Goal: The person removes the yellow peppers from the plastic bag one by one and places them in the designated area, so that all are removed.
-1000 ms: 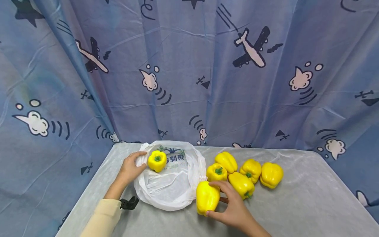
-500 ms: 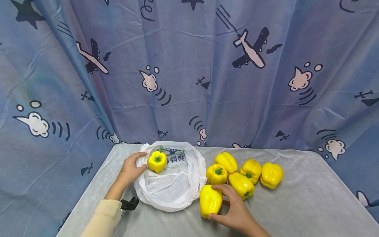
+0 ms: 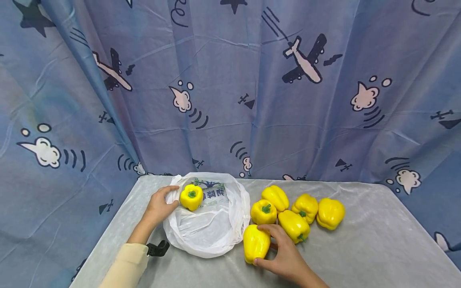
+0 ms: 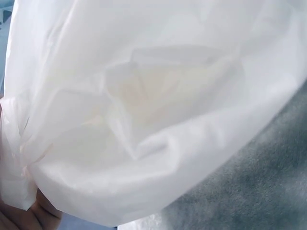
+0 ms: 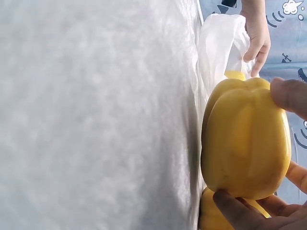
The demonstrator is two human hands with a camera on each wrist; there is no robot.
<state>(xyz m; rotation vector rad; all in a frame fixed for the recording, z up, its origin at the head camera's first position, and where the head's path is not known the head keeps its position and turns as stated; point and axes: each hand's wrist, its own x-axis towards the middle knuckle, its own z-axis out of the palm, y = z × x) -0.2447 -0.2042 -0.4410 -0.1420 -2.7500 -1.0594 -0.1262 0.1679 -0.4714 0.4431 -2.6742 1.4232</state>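
Note:
In the head view, a white plastic bag [image 3: 207, 248] lies spread with its mouth facing up. One yellow bell pepper [image 3: 191, 197] is inside, by the bag's left side. My left hand [image 3: 158, 205] holds the bag's left rim; in the left wrist view the white film bunches by the fingers [image 4: 41, 215]. Just right of the bag, my right hand [image 3: 284, 254] grips another yellow bell pepper [image 3: 256, 244] between thumb and fingers. The right wrist view shows that pepper [image 5: 247, 139] lying on its side, at or very near the tabletop.
Several more yellow bell peppers [image 3: 293, 225] lie grouped on the grey cloth-covered table [image 3: 378, 240], behind and right of my right hand. A blue patterned curtain [image 3: 216, 120] hangs along the table's back edge. A black strap [image 3: 157, 248] is on the left wrist.
The right hand and its pepper have shifted slightly right and towards me, away from the bag's rim, then stayed nearly still. My left hand has kept its place on the bag.

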